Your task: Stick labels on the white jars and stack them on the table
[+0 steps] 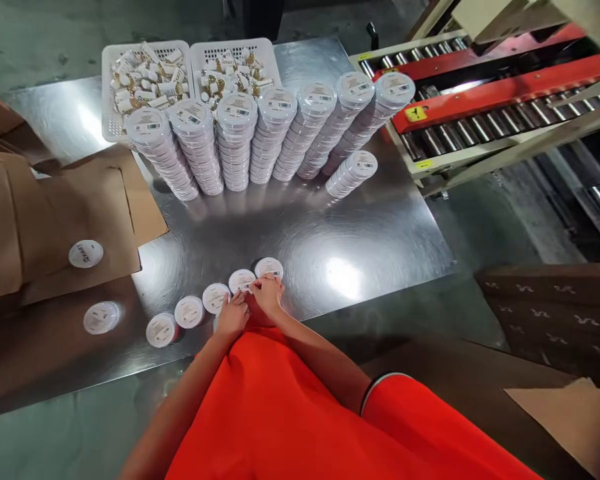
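Note:
A curved row of round white containers with printed labels and barcodes lies along the near edge of the metal table. My left hand (234, 315) rests at the near rim of one round container (242, 278), its fingers stretched and slightly apart. Bent over that container's right side is my right hand (267, 294), fingertips pinched together; whatever is between them is too small to make out. It partly covers the rightmost container (269, 267). To the left sit more round containers, one (215, 297) close by my left hand and another (162, 330) at the row's end.
Several tall stacks of the same containers (237, 110) stand across the table, with a shorter stack (359, 165) at right. Behind them are two white baskets (107, 93) of small bottles. An open cardboard box (75, 200) lies left; a roller conveyor (480, 130) runs at right.

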`<state>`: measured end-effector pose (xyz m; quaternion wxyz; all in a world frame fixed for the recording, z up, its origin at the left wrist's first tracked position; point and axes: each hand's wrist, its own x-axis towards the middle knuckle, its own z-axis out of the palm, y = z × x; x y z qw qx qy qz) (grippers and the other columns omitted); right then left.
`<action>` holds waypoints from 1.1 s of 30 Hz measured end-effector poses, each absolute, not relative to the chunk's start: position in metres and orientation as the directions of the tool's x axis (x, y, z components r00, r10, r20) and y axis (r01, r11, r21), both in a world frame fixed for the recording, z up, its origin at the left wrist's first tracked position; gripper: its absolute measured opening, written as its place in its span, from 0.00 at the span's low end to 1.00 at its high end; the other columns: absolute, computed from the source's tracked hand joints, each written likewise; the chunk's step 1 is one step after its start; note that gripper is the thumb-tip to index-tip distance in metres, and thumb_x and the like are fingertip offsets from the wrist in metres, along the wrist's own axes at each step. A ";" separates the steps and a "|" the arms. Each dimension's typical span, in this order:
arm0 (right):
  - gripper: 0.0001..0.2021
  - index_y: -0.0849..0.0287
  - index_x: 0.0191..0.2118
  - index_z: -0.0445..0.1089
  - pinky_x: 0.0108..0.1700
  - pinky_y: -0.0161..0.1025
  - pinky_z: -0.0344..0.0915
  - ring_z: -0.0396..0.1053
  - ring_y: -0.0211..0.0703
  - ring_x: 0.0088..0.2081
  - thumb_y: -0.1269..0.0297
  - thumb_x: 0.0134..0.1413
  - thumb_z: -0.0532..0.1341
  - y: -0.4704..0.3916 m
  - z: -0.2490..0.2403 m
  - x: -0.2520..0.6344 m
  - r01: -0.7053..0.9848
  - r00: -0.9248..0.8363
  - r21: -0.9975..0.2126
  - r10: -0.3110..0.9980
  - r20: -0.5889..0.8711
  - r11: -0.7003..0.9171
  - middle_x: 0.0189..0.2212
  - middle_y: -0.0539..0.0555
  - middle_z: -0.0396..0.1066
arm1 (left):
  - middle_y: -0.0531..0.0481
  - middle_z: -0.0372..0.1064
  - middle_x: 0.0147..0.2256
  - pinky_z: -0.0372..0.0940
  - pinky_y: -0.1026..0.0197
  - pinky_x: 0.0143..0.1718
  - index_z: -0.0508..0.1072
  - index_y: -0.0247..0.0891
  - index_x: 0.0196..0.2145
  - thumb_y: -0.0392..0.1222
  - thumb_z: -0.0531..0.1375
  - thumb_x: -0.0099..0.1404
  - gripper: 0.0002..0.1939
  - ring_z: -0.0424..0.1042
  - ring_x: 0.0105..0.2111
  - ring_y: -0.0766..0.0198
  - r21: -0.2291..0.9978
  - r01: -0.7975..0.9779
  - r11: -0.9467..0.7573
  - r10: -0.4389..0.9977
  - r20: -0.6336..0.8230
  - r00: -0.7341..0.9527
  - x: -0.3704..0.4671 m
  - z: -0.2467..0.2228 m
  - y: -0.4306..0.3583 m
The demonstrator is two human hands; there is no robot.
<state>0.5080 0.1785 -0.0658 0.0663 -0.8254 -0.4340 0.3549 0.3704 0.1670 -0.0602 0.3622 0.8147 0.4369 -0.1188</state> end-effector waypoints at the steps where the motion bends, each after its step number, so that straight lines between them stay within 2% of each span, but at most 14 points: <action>1: 0.09 0.55 0.32 0.79 0.48 0.45 0.54 0.62 0.53 0.50 0.64 0.59 0.61 0.179 -0.065 0.508 0.673 0.375 -0.411 0.762 -0.527 -0.615 0.45 0.56 0.72 | 0.37 0.65 0.61 0.49 0.36 0.66 0.77 0.35 0.40 0.31 0.54 0.65 0.12 0.58 0.66 0.46 0.493 0.796 -0.352 0.628 -0.506 0.591 0.370 -0.060 0.167; 8: 0.10 0.56 0.30 0.78 0.48 0.48 0.54 0.62 0.56 0.48 0.64 0.58 0.61 0.178 -0.069 0.509 0.685 0.385 -0.409 0.776 -0.500 -0.603 0.44 0.58 0.73 | 0.38 0.72 0.54 0.51 0.37 0.66 0.77 0.37 0.34 0.31 0.54 0.65 0.11 0.61 0.64 0.46 0.532 0.777 -0.336 0.632 -0.484 0.605 0.368 -0.056 0.170; 14: 0.09 0.57 0.28 0.77 0.48 0.49 0.54 0.62 0.56 0.48 0.65 0.56 0.62 0.177 -0.074 0.507 0.668 0.400 -0.450 0.795 -0.455 -0.593 0.42 0.60 0.72 | 0.37 0.70 0.58 0.48 0.34 0.66 0.77 0.36 0.34 0.29 0.54 0.64 0.11 0.58 0.65 0.43 0.553 0.767 -0.324 0.627 -0.481 0.612 0.369 -0.054 0.169; 19: 0.09 0.57 0.30 0.77 0.50 0.49 0.53 0.62 0.56 0.49 0.63 0.57 0.62 0.176 -0.075 0.508 0.724 0.362 -0.414 0.815 -0.453 -0.552 0.44 0.60 0.71 | 0.39 0.70 0.58 0.47 0.31 0.66 0.78 0.38 0.33 0.29 0.56 0.62 0.11 0.58 0.66 0.43 0.553 0.776 -0.303 0.633 -0.492 0.598 0.369 -0.054 0.168; 23: 0.08 0.58 0.33 0.75 0.51 0.49 0.53 0.62 0.57 0.50 0.59 0.52 0.69 0.182 -0.073 0.513 0.781 0.309 -0.401 0.854 -0.418 -0.479 0.44 0.62 0.70 | 0.40 0.71 0.58 0.44 0.29 0.66 0.77 0.39 0.31 0.30 0.56 0.61 0.09 0.57 0.66 0.45 0.569 0.782 -0.255 0.648 -0.499 0.575 0.369 -0.055 0.166; 26: 0.10 0.60 0.34 0.72 0.50 0.49 0.54 0.65 0.57 0.49 0.63 0.49 0.71 0.190 -0.070 0.518 0.743 0.349 -0.427 0.842 -0.412 -0.516 0.43 0.63 0.71 | 0.40 0.70 0.58 0.42 0.28 0.66 0.74 0.39 0.27 0.30 0.59 0.59 0.08 0.58 0.66 0.44 0.601 0.776 -0.191 0.679 -0.489 0.547 0.370 -0.056 0.167; 28: 0.07 0.61 0.33 0.70 0.49 0.48 0.54 0.67 0.55 0.46 0.68 0.50 0.69 0.195 -0.068 0.522 0.717 0.355 -0.458 0.841 -0.408 -0.525 0.40 0.60 0.71 | 0.42 0.72 0.57 0.41 0.28 0.66 0.72 0.39 0.22 0.30 0.60 0.57 0.08 0.61 0.64 0.44 0.639 0.757 -0.137 0.709 -0.470 0.526 0.369 -0.056 0.169; 31: 0.04 0.60 0.32 0.69 0.47 0.45 0.56 0.68 0.48 0.41 0.73 0.51 0.65 0.195 -0.064 0.528 0.693 0.336 -0.507 0.852 -0.402 -0.512 0.35 0.54 0.71 | 0.44 0.75 0.54 0.46 0.32 0.66 0.69 0.39 0.20 0.33 0.60 0.59 0.10 0.67 0.60 0.48 0.706 0.707 -0.040 0.785 -0.416 0.459 0.363 -0.054 0.172; 33: 0.03 0.59 0.34 0.68 0.44 0.41 0.59 0.68 0.42 0.37 0.71 0.53 0.62 0.190 -0.059 0.528 0.639 0.291 -0.597 0.871 -0.396 -0.485 0.32 0.51 0.71 | 0.42 0.76 0.52 0.55 0.39 0.63 0.70 0.40 0.24 0.38 0.57 0.63 0.10 0.71 0.56 0.52 0.750 0.660 0.045 0.861 -0.364 0.355 0.356 -0.050 0.171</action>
